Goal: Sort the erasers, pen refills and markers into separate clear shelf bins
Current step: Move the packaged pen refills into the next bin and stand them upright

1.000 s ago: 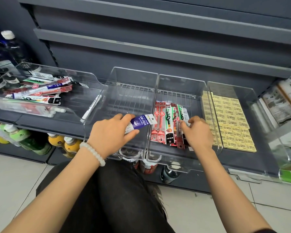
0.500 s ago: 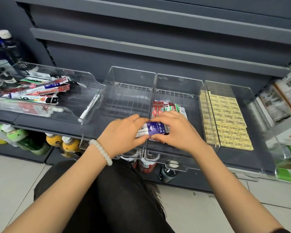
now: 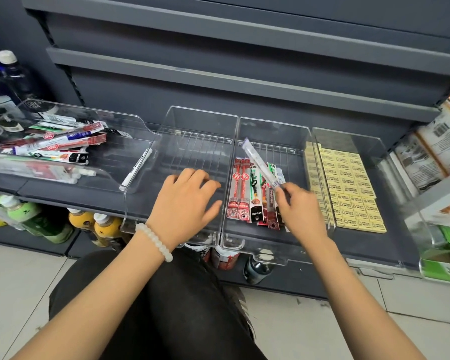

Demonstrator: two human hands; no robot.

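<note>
The right hand (image 3: 298,203) is pinching one refill packet (image 3: 260,162) over about six packets (image 3: 252,196) in the third of four bins (image 3: 268,258); the left hand (image 3: 187,201) is hovering, fingers relaxed

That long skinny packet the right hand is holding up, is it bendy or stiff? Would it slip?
Probably fairly stiff: the refill packet sticks out straight past the right hand, which pinches only its lower end, with no droop. It looks light, since a fingertip grip holds it up. Its glossy clear wrapper may be a bit slippery. The left hand rests open over the empty bin.
</note>
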